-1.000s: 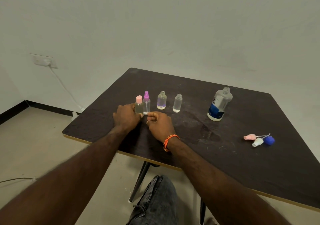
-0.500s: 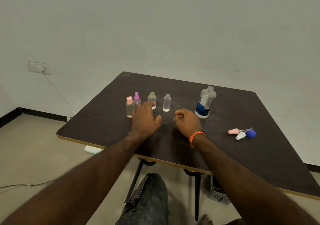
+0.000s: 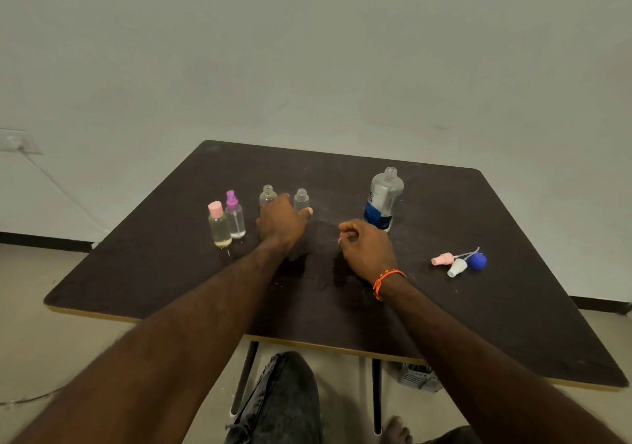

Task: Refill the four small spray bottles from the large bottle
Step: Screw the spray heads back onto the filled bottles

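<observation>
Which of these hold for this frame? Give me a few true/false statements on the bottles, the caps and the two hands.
1. The large bottle stands upright with no cap on. True.
2. All four small bottles are capped. False: the pink-capped bottle and purple-topped bottle are closed, but the two clear bottles have open necks.
3. Three loose tops lie on the table to the right of the right hand. True.
4. The right hand grips the large bottle. False: it is curled near the bottle's base, apart from it.
5. The left hand reaches in at the two uncapped bottles. True.
</observation>
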A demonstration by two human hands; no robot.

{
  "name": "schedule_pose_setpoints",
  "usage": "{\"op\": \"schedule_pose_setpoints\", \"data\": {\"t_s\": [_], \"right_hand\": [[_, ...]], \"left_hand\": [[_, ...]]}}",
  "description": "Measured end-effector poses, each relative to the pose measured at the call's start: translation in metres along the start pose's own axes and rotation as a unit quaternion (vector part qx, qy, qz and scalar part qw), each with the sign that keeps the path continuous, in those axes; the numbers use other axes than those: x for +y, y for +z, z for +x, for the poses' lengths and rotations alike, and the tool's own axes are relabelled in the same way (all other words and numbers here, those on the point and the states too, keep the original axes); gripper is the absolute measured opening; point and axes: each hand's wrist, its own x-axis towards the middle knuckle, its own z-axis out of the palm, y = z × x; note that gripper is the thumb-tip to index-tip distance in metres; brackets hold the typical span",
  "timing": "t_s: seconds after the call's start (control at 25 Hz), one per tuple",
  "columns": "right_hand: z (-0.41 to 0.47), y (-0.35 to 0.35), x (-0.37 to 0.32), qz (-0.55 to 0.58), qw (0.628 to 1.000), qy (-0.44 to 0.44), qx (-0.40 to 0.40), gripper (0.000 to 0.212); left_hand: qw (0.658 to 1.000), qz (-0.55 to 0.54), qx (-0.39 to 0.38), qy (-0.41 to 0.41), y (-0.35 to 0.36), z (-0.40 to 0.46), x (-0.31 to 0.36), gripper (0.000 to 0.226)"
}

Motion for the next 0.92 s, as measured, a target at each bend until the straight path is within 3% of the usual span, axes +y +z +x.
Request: {"op": "schedule_pose_setpoints", "data": {"t_s": [0.28,0.68,0.8,0.92], "right_hand": [[-0.010,-0.007,0.004,-0.011,1.000,-0.018,0.013,0.024],[-0.039,-0.083,0.047,-0.148,0.988,0.002,0.053,0.029],[-0.044,-0.112,0.066,-0.282,0.957,0.003,0.067,0.030],[-0.042,-0.134,0.073,-0.413,0.910,0.034,0.007,0.038]], "left_hand": [[1.000,-0.001,0.002,0.020,0.008,-0.006,0.007,0.042],[0.984,-0.032,-0.101,0.145,0.016,-0.087,0.039,0.034],[0.975,-0.051,-0.133,0.170,0.024,-0.107,0.051,0.039],[0.969,-0.056,-0.150,0.188,0.030,-0.116,0.057,0.033]]}}
